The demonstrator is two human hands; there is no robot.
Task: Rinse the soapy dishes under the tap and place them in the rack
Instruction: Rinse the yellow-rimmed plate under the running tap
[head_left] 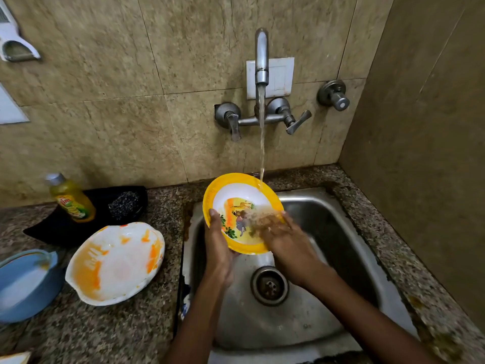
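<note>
A yellow-rimmed bowl [236,195] with a cartoon animal picture is tilted over the steel sink [328,232]. Water streams from the tap [261,56] onto its upper right rim. My left hand [219,248] grips the bowl's left edge from below, thumb on the rim. My right hand [283,237] lies flat on the bowl's inner right side, blurred, with water splashing over the fingers. On the counter to the left lies a white dish [115,264] smeared with orange stains, and a blue container [23,285] sits at the far left edge. No rack is in view.
A yellow dish-soap bottle [72,198] and a dark scrubber [123,204] rest on a black tray [86,214] behind the white dish. Two lever handles [296,122] flank the tap, and a separate valve [334,97] is to the right. The drain [269,285] is in the sink's middle.
</note>
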